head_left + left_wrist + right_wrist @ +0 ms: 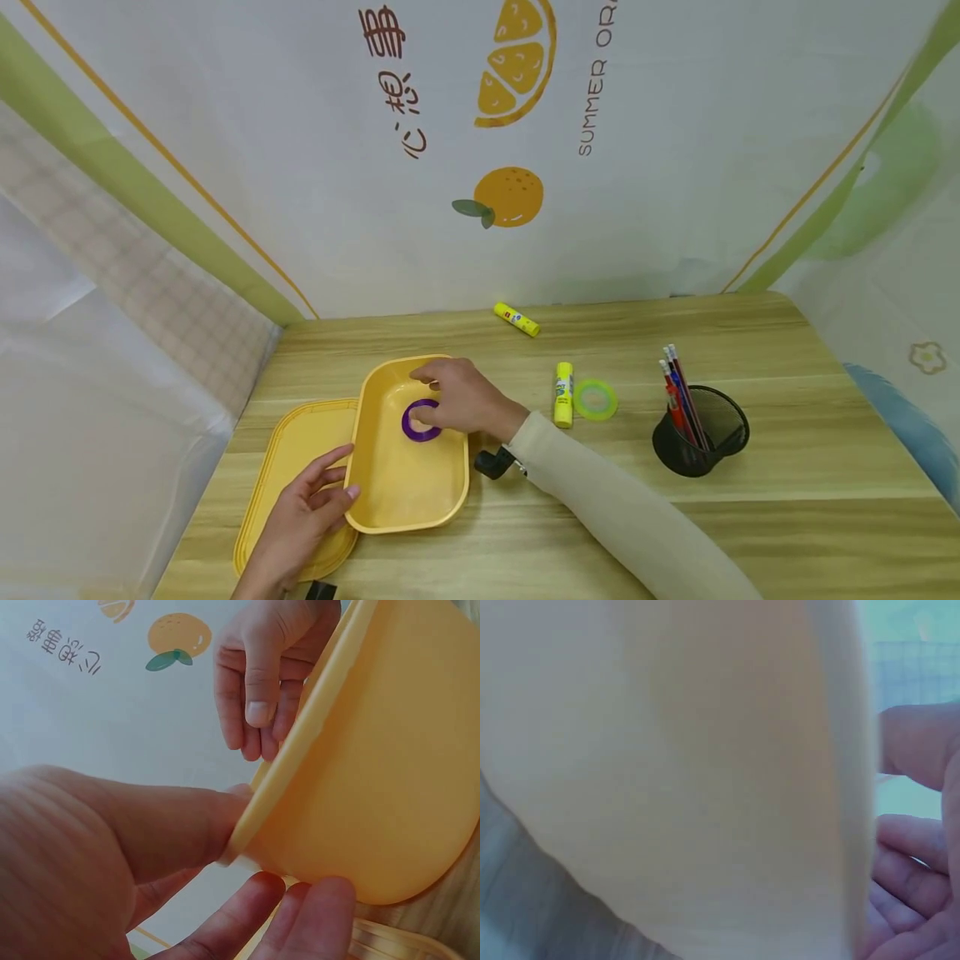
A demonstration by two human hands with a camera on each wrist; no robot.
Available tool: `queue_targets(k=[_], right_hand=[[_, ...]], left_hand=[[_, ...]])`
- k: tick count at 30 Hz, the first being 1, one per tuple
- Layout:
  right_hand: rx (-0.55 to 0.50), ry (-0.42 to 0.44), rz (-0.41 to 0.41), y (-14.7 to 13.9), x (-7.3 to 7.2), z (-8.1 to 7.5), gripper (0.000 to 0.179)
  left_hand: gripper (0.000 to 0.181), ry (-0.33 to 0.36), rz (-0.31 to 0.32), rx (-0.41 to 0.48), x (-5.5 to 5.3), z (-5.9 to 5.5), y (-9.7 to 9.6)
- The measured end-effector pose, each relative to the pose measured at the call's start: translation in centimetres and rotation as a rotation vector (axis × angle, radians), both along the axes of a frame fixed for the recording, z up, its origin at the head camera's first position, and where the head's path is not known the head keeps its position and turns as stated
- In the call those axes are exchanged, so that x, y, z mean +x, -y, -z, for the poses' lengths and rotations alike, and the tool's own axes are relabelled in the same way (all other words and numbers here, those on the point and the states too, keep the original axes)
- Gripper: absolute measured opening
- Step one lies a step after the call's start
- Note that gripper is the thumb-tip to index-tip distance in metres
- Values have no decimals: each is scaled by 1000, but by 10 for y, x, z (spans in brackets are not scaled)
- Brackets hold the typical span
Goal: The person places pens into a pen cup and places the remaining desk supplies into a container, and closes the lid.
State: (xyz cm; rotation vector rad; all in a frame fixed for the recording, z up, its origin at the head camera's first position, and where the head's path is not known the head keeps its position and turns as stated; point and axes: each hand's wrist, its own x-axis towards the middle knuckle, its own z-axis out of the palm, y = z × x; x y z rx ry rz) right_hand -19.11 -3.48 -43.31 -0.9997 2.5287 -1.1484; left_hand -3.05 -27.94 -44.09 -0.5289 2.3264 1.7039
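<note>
A deep yellow plastic box (408, 500) stands tilted, partly over a yellow lid (300, 433). With its thumb at the rim and fingers along the outer wall, my left hand (300, 508) grips the box's left side. Inside the box lies a flat purple ring (408, 427). Over the ring hangs my right hand (465, 400), its fingers loosely bent; the left wrist view shows nothing in those fingers (259, 690). Most of the right wrist view is filled by the blurred box wall (667, 787), which hides the ring.
Right of the box, a yellow glue stick (563, 396) stands beside a flat green ring (596, 400). Another glue stick (517, 319) lies near the back edge. Farther right is a black mesh pen cup (678, 450), tilted, holding several pencils (681, 383). A printed curtain (637, 208) hangs behind the table.
</note>
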Motion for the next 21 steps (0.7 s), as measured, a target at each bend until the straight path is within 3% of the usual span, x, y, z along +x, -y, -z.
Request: queue_targets(k=[9, 21], right_hand=[[-155, 12, 27, -20, 0, -1, 58], [-141, -38, 118, -53, 7, 3, 57]], left_hand=[[63, 11, -2, -19, -2, 1, -1], [65, 9, 3, -29, -2, 5, 1]])
